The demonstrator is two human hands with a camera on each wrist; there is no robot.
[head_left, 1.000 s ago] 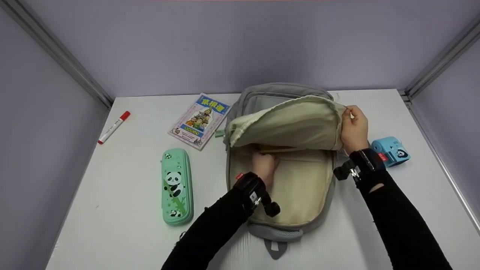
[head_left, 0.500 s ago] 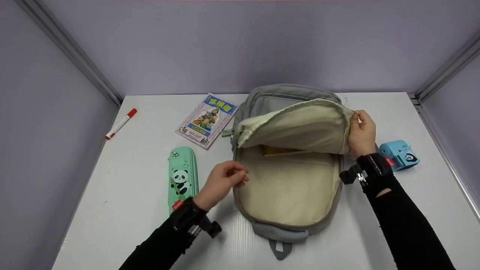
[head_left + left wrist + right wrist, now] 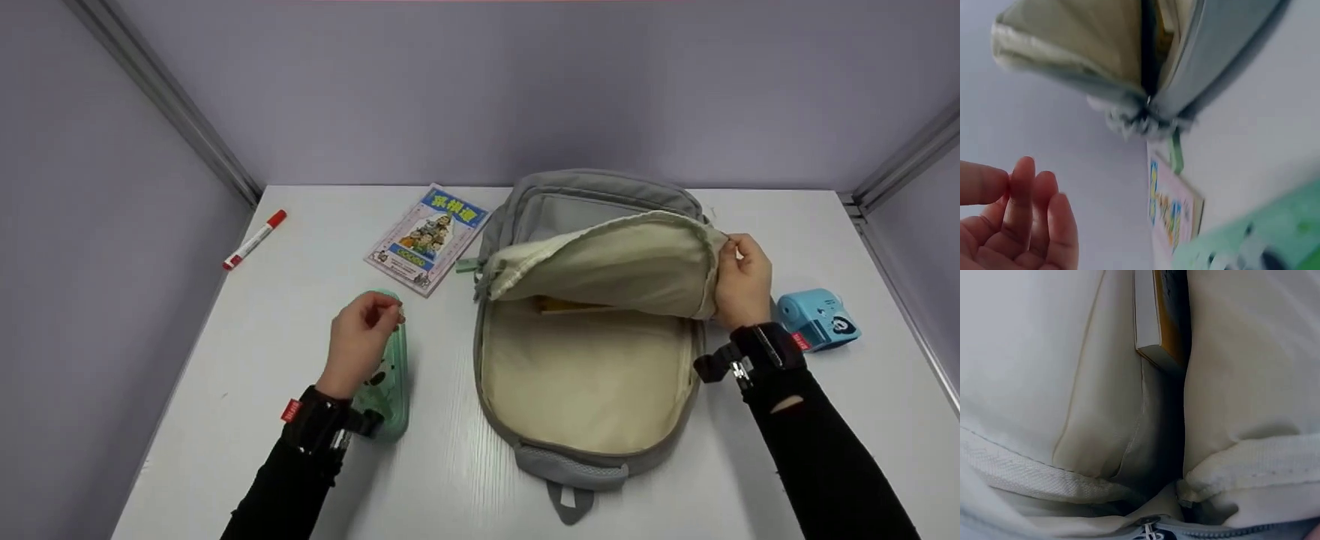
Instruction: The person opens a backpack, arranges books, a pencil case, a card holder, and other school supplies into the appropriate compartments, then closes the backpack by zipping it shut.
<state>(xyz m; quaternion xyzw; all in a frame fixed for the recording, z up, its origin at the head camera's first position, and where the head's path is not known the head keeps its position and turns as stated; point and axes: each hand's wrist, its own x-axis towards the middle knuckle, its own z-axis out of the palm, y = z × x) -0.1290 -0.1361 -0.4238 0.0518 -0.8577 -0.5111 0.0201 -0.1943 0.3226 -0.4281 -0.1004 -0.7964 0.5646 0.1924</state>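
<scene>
Grey backpack, flap apparently pinched by right hand, left hand empty

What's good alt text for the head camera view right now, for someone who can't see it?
A person's right hand holds up the cream-lined flap of an open gray backpack on a white table; a yellow item shows inside. The left hand hovers above a green case. A book and red-capped marker lie farther back; a blue item sits at right.
</scene>
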